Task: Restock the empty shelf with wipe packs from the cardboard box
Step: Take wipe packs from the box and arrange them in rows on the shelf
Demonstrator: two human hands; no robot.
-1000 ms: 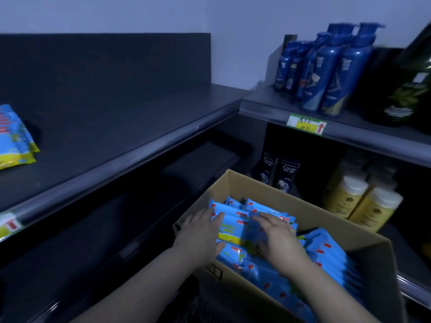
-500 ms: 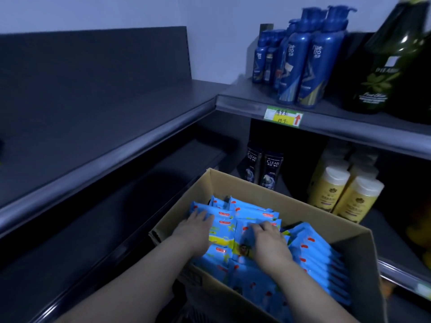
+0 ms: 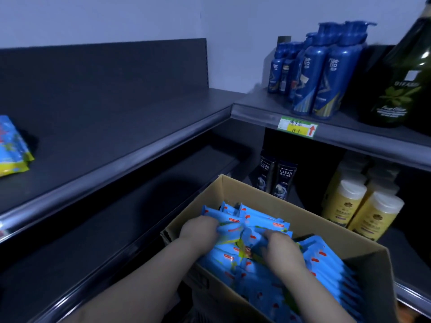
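Observation:
An open cardboard box [image 3: 261, 194] at the lower middle is full of blue wipe packs [image 3: 326, 266] standing in rows. Both of my hands are down inside it. My left hand [image 3: 198, 234] curls its fingers round the left side of a bunch of wipe packs [image 3: 242, 236], and my right hand [image 3: 279, 250] grips the right side of the same bunch. The dark shelf [image 3: 112, 127] at the upper left is mostly bare, with a few blue and yellow wipe packs [image 3: 11, 145] lying at its far left edge.
A lower dark shelf [image 3: 116, 220] runs under the bare one, left of the box. To the right, blue pump bottles [image 3: 321, 71] and a dark green bottle [image 3: 401, 85] stand on an upper shelf; black Clear bottles [image 3: 277, 180] and yellow bottles [image 3: 363, 210] stand below.
My fingers have gone from lying flat on the packs to curling round a bunch of them. The view has swung back left, so the packs on the shelf show again.

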